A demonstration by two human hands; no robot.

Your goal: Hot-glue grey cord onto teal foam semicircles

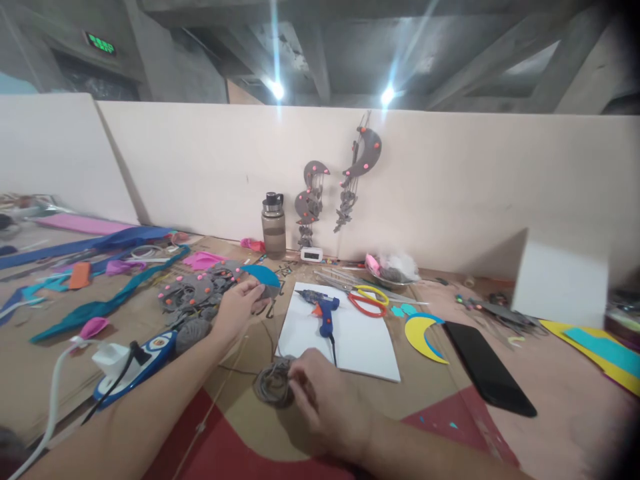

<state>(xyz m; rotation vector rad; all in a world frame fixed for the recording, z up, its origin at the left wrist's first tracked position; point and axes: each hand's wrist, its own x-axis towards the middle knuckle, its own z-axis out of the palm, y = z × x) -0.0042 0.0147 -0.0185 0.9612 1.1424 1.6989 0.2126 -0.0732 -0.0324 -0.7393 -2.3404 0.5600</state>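
My left hand (241, 305) is closed on a crescent-shaped piece (263, 273), blue along its top and grey below, held a little above the table. My right hand (333, 403) has its fingers pinched at the edge of a loose coil of grey yarn (271, 387). A strand runs left from that coil, passing below my left hand. Beyond my right hand, a blue glue gun (326, 313) lies on a white sheet (370, 343). Left of my left hand are grey crescents with pink dots (193, 291) and a grey ball of yarn (194, 332).
Scissors (367, 303) lie behind the glue gun. A yellow-and-blue crescent (423, 337) and a black phone (487, 367) are on the right. At left sits a power strip (157, 347) with cables. A bottle (273, 227) and a small clock (311, 255) stand near the wall board (450, 180).
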